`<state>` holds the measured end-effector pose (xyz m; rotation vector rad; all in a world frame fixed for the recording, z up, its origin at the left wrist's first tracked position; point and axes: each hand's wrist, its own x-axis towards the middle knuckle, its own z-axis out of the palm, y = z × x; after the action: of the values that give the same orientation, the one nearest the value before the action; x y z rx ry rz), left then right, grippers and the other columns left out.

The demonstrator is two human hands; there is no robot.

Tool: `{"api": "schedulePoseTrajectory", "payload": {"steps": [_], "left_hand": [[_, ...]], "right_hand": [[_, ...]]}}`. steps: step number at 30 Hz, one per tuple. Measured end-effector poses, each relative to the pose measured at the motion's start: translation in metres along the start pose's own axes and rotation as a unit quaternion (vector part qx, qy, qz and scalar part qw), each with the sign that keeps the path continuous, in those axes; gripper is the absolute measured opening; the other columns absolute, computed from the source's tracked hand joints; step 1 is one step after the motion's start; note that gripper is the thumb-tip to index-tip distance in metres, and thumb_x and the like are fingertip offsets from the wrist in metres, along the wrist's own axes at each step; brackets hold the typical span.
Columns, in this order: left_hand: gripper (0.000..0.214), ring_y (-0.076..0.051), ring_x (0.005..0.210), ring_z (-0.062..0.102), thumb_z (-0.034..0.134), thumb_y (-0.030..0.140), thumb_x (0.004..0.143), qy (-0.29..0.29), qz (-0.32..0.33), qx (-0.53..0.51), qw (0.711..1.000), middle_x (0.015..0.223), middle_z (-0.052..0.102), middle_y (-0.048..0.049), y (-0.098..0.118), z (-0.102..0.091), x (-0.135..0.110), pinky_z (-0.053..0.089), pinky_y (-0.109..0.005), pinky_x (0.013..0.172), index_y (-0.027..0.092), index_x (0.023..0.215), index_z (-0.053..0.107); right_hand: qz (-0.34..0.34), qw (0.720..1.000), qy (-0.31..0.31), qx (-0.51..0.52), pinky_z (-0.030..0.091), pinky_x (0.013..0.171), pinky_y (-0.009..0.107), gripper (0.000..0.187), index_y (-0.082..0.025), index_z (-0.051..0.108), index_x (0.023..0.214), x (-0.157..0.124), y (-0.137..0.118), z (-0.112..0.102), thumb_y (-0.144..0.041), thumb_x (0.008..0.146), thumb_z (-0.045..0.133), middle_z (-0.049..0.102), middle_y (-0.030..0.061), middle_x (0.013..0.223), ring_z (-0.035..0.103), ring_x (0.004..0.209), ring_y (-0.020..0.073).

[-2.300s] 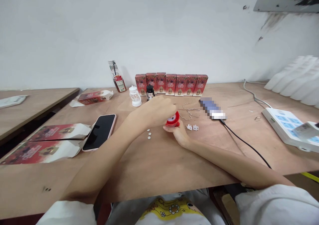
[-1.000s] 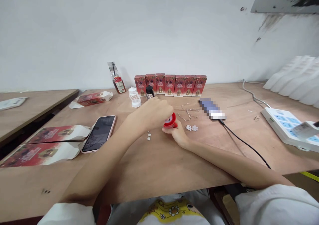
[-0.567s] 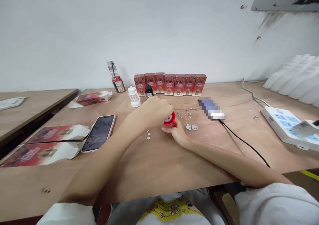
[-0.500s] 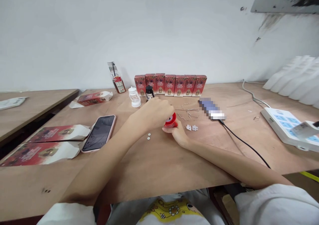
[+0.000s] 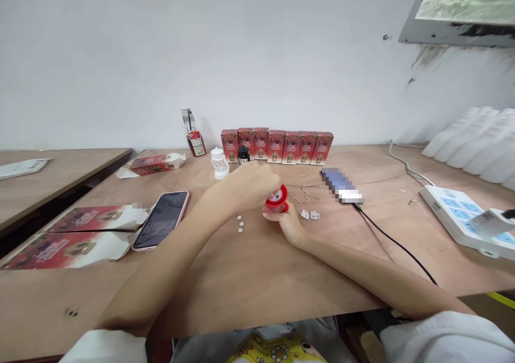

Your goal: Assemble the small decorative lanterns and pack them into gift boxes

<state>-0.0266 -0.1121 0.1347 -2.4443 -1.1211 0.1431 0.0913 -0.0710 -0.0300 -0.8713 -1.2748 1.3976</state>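
A small red lantern (image 5: 277, 206) is tilted in my right hand (image 5: 293, 224), its round red rim and pale inside turned up toward me. The right fingers wrap around its clear body from below. My left hand (image 5: 253, 183) is curled over the rim, fingertips pressed into the opening. What they pinch, if anything, is hidden. Several small white discs (image 5: 240, 224) lie just below my left wrist. Two white plastic pieces (image 5: 309, 214) are to the right of my right hand, and thin bent metal wires (image 5: 304, 190) lie behind them.
A white lantern (image 5: 219, 163) and a black-topped lantern (image 5: 243, 155) stand behind my left hand. Several red boxes (image 5: 276, 147) line the wall. On the left lie a phone (image 5: 161, 221) and flat cartons (image 5: 72, 247). A cabled phone (image 5: 340, 183) and a power strip (image 5: 458, 213) are right.
The view has tilted up slightly. The lantern's rim has turned more toward me and shows more of its inside. One more white disc is visible beside my left wrist.
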Motion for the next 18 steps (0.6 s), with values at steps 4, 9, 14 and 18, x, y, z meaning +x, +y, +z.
{"api": "schedulePoseTrajectory", "payload": {"steps": [4,9,14,18], "left_hand": [[0.018,-0.019,0.063,0.061,0.05,0.001,0.075,-0.008,0.007,0.01,1.0,0.07,0.065,-0.0075,0.0008,0.0016,0.0006,0.033,-0.028,0.053,0.012,0.068,0.062],[0.017,-0.021,0.066,0.063,0.052,0.001,0.075,-0.008,0.004,0.012,1.0,0.074,0.067,-0.0072,0.002,0.0065,0.0047,0.037,-0.029,0.058,0.012,0.075,0.065],[0.016,-0.019,0.067,0.064,0.052,0.003,0.074,-0.007,0.006,0.003,1.0,0.076,0.067,-0.0076,0.0046,0.0082,0.0081,0.038,-0.029,0.06,0.012,0.075,0.064],[0.016,-0.02,0.07,0.064,0.053,0.003,0.073,-0.015,0.006,0.005,1.0,0.078,0.068,-0.0088,0.0077,0.0072,0.0093,0.039,-0.029,0.06,0.012,0.077,0.065]], "right_hand": [[0.001,1.0,0.002,0.001,0.044,0.085,0.037,0.043,-0.022,0.064,0.092,-0.0001,-0.0003,0.0007,-0.02,0.051,0.073,0.068,0.0,0.085,0.059,0.084,0.0215],[-0.011,1.0,-0.01,0.007,0.043,0.087,0.035,0.044,-0.022,0.064,0.095,0.0004,0.0006,0.0008,-0.019,0.052,0.072,0.068,-0.0001,0.09,0.058,0.087,0.0198],[-0.019,1.0,-0.007,0.016,0.041,0.09,0.035,0.047,-0.022,0.063,0.098,0.0012,0.002,-0.0002,-0.019,0.052,0.072,0.068,0.0001,0.098,0.058,0.097,0.0207],[-0.006,1.0,0.0,0.013,0.041,0.089,0.037,0.042,-0.021,0.063,0.092,0.0013,0.0012,-0.0005,-0.02,0.051,0.072,0.068,0.0008,0.092,0.059,0.092,0.0216]]}}
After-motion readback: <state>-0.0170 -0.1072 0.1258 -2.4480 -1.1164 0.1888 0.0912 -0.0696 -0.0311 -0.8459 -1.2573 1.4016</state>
